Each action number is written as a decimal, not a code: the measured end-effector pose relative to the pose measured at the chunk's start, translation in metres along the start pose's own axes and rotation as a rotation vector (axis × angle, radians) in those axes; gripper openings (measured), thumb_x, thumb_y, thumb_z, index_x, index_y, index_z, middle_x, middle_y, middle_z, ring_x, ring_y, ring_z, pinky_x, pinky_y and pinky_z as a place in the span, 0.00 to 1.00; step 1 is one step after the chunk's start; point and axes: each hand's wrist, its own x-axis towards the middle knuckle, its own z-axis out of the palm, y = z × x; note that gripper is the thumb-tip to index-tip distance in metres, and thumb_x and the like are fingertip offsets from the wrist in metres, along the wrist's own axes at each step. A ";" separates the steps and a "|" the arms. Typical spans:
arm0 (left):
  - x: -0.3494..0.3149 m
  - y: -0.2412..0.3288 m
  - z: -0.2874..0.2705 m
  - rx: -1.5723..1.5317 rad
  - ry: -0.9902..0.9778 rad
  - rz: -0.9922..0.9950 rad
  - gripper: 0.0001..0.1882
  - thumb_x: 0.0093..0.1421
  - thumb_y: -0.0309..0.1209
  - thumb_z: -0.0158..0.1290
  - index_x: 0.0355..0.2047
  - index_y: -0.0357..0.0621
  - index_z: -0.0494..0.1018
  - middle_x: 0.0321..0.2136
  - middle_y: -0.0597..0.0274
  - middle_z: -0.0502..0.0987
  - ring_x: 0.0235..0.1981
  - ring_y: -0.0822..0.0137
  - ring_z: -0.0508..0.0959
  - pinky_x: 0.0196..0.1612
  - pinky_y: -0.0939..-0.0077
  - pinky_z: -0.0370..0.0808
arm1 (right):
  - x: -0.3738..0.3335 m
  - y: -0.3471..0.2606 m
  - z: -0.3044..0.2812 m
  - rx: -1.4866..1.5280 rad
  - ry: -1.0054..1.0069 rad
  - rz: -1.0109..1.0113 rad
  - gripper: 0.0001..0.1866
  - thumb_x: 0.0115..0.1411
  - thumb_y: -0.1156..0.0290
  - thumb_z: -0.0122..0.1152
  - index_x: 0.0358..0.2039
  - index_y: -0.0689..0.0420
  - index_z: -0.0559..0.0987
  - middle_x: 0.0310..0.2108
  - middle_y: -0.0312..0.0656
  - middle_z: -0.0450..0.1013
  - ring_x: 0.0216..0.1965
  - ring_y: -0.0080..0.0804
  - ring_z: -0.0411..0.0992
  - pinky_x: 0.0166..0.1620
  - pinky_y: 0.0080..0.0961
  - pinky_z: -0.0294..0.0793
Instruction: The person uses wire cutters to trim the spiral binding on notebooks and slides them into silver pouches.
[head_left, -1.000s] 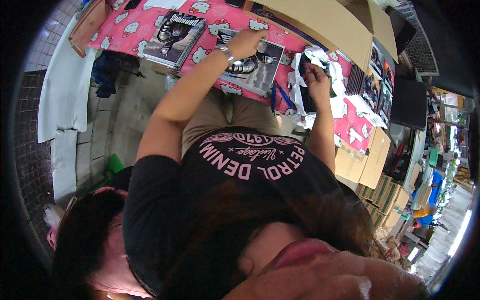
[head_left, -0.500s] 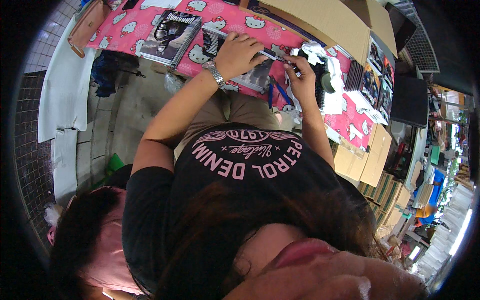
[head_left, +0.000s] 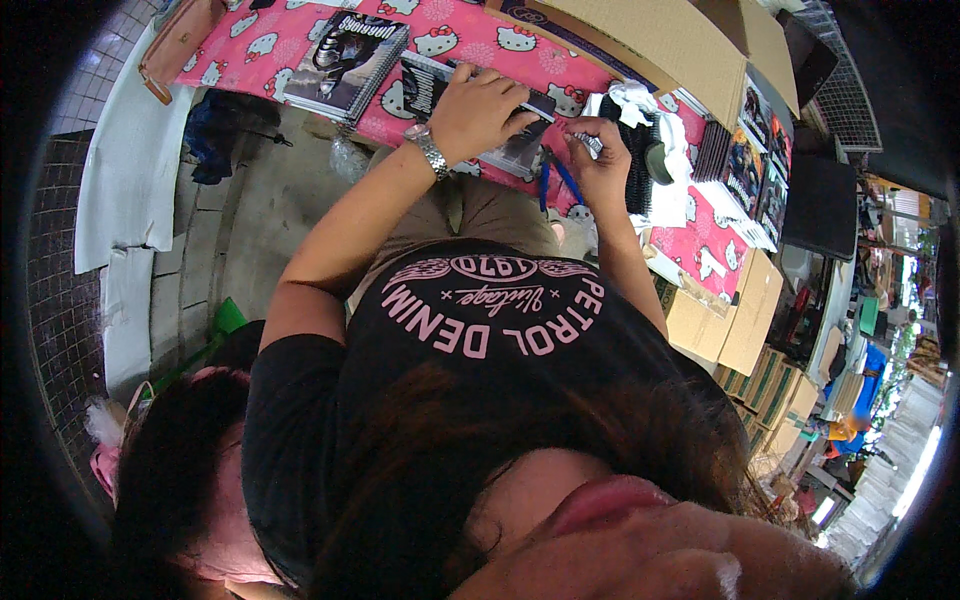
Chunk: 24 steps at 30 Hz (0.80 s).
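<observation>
A notebook with a dark printed cover lies on the pink patterned tablecloth. My left hand rests flat across it, fingers spread, a metal watch on the wrist. Just right of the notebook's edge, my right hand is closed in a pinch on a small black-and-silver ridged piece that looks like binding coil. Between the notebook and my right hand lie blue-handled pliers. To the left sits a spiral-bound notebook stack.
Black binding coils and crumpled white paper lie right of my right hand. Behind them stands an open cardboard box. Printed notebooks are stacked at the right. A pink pouch lies far left. Another person is at lower left.
My right hand has drawn slightly away from the notebook's edge, with the ridged piece now showing in its fingers. My left hand stays on the cover.
</observation>
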 end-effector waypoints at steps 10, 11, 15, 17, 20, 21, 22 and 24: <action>0.005 0.016 0.007 -0.008 -0.053 0.066 0.14 0.60 0.40 0.50 0.44 0.54 0.72 0.39 0.66 0.77 0.46 0.67 0.74 0.51 0.59 0.60 | 0.015 -0.010 -0.020 0.053 -0.413 0.430 0.10 0.62 0.74 0.56 0.44 0.58 0.76 0.27 0.38 0.72 0.26 0.19 0.66 0.31 0.20 0.68; 0.005 0.018 0.007 -0.004 -0.064 0.066 0.14 0.59 0.39 0.50 0.45 0.55 0.72 0.39 0.66 0.77 0.46 0.67 0.74 0.51 0.59 0.60 | 0.016 -0.016 -0.019 -0.001 -0.361 0.294 0.10 0.63 0.73 0.56 0.45 0.58 0.75 0.27 0.39 0.72 0.25 0.21 0.66 0.31 0.21 0.69; 0.003 0.016 0.009 0.023 -0.009 0.132 0.14 0.58 0.38 0.51 0.46 0.57 0.72 0.40 0.66 0.77 0.46 0.67 0.74 0.51 0.58 0.60 | 0.014 -0.033 -0.017 0.028 -0.268 0.292 0.15 0.61 0.70 0.59 0.47 0.58 0.73 0.27 0.43 0.73 0.25 0.29 0.70 0.34 0.23 0.72; -0.002 0.016 0.005 0.028 -0.031 0.121 0.14 0.58 0.38 0.51 0.46 0.58 0.72 0.41 0.67 0.77 0.46 0.67 0.74 0.51 0.58 0.60 | 0.021 -0.057 -0.014 0.038 -0.313 0.462 0.15 0.59 0.71 0.60 0.47 0.58 0.74 0.29 0.44 0.74 0.26 0.30 0.71 0.35 0.23 0.73; -0.006 0.015 0.005 -0.013 -0.013 0.117 0.13 0.59 0.40 0.51 0.44 0.57 0.73 0.39 0.67 0.76 0.45 0.66 0.73 0.52 0.57 0.60 | 0.016 -0.054 -0.012 -0.010 -0.350 0.297 0.13 0.63 0.69 0.55 0.47 0.58 0.73 0.30 0.45 0.75 0.29 0.29 0.74 0.34 0.24 0.73; -0.008 0.014 0.005 -0.018 -0.005 0.112 0.13 0.59 0.41 0.51 0.43 0.57 0.73 0.38 0.67 0.76 0.45 0.66 0.73 0.52 0.57 0.60 | 0.018 -0.051 -0.012 0.004 -0.374 0.290 0.12 0.64 0.68 0.53 0.47 0.58 0.73 0.31 0.46 0.75 0.29 0.29 0.75 0.34 0.25 0.73; -0.009 0.012 0.005 -0.011 0.003 0.115 0.13 0.59 0.42 0.51 0.43 0.57 0.73 0.38 0.68 0.76 0.44 0.66 0.73 0.53 0.56 0.59 | 0.021 -0.034 -0.012 0.097 -0.345 0.376 0.12 0.64 0.69 0.52 0.46 0.58 0.73 0.31 0.47 0.76 0.30 0.29 0.76 0.34 0.25 0.73; -0.011 0.012 0.005 -0.006 0.020 0.128 0.14 0.60 0.44 0.50 0.43 0.57 0.73 0.37 0.69 0.76 0.43 0.66 0.73 0.56 0.54 0.58 | 0.024 0.030 -0.023 0.409 -0.151 0.651 0.12 0.63 0.69 0.51 0.45 0.60 0.75 0.32 0.49 0.76 0.33 0.35 0.77 0.36 0.28 0.74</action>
